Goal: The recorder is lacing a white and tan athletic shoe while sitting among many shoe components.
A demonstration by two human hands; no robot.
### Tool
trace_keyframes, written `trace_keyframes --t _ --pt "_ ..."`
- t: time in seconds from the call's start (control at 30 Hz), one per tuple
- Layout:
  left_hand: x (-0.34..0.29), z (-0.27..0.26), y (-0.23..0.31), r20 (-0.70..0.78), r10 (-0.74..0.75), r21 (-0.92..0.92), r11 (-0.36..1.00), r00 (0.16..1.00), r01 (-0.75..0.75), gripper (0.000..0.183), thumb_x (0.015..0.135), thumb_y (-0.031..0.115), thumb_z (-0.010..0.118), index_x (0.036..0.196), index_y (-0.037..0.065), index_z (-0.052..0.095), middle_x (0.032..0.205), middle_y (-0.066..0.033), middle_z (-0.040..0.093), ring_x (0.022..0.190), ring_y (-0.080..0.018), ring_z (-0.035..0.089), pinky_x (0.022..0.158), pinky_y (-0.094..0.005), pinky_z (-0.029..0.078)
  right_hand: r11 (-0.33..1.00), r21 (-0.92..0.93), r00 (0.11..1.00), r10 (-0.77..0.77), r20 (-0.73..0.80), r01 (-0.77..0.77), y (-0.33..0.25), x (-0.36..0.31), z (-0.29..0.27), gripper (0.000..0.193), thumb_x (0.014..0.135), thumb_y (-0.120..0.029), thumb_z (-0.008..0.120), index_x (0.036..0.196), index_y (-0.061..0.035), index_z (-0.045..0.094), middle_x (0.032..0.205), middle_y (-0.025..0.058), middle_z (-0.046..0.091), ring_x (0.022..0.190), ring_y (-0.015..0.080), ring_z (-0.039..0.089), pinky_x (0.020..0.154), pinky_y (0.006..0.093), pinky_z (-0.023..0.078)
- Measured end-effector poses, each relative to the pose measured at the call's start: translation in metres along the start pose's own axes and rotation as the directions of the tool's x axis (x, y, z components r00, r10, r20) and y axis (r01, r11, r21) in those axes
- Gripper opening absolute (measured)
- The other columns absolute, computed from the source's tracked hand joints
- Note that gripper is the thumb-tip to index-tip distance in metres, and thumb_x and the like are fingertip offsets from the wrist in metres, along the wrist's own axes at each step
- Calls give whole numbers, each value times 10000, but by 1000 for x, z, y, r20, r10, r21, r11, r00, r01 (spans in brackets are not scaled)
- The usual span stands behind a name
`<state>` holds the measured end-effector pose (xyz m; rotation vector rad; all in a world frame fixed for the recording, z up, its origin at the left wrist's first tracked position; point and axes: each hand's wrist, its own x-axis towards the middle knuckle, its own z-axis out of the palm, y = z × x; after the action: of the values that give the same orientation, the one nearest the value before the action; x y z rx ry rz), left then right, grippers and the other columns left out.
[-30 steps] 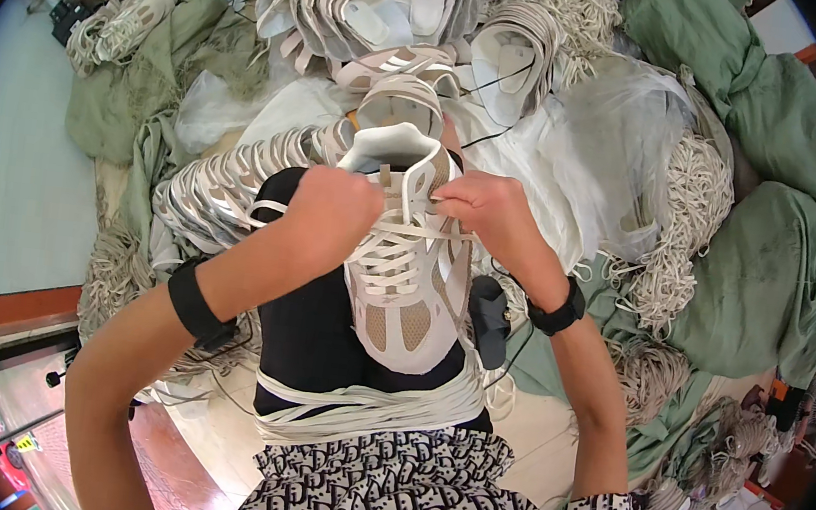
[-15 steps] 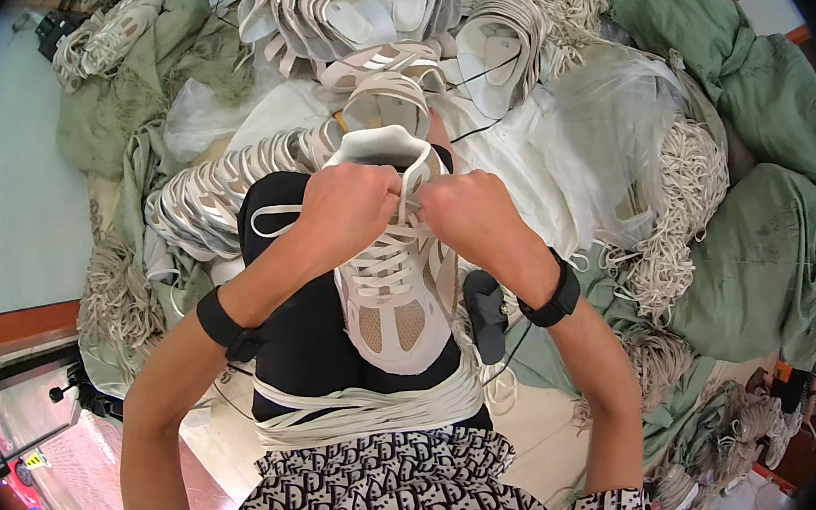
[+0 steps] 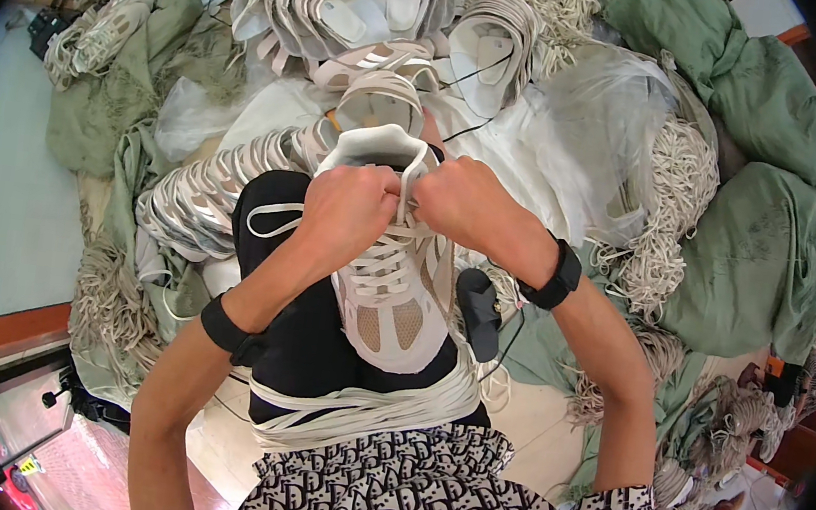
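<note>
A beige and white sneaker (image 3: 396, 339) rests on my lap, toe toward me, its lace (image 3: 376, 270) crossing the lower eyelets. At the upper eyelets my left hand (image 3: 351, 210) is closed on the shoelace, and a loop of it sticks out to the left over my dark trouser leg. My right hand (image 3: 464, 206) is closed beside it at the collar's right side, fingers pinched on the lace. Both sets of fingertips are partly hidden. Several loose white laces (image 3: 381, 405) lie across my thighs.
Stacked shoe uppers (image 3: 193, 195) lie at left, with more uppers (image 3: 355, 12) at the back. Bundled laces (image 3: 681, 196) and green sacks (image 3: 755, 254) fill the right. Clear plastic (image 3: 599, 126) covers white cloth. A dark slipper (image 3: 478, 313) is right of the sneaker.
The view has shifted slightly. Both hands stay at the sneaker's upper eyelets, the right one moving only a little. The sneaker holds its place on my lap.
</note>
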<state>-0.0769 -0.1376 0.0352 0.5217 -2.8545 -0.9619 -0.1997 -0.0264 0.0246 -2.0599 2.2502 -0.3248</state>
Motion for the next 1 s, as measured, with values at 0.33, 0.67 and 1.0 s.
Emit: trace_keyframes --t 0.33,0.67,1.0 --pt "-2 10 -8 -65 47 -58 997 997 -51 122 734 101 514 715 69 629 668 -136 602 635 -328 582 579 -425 448 993 102 994 -43 -101 53 1 -3 22 136 594 -150 621 562 -33 561 554 108 561 509 276 561 476 380 453" --pt "7 2 -10 40 49 -56 997 998 -47 126 732 79 531 790 38 634 691 -140 601 636 -293 596 588 -334 461 878 311 879 -212 -426 363 21 -16 25 73 631 -111 597 599 -46 598 576 95 576 494 236 582 428 316 439" --pt "26 0 -15 290 103 89 987 951 -134 164 724 79 545 856 27 627 683 -134 598 604 -237 581 593 -314 447 552 799 909 417 -16 -239 8 -18 35 78 625 -85 661 643 -27 611 582 60 574 505 149 526 523 256 429"
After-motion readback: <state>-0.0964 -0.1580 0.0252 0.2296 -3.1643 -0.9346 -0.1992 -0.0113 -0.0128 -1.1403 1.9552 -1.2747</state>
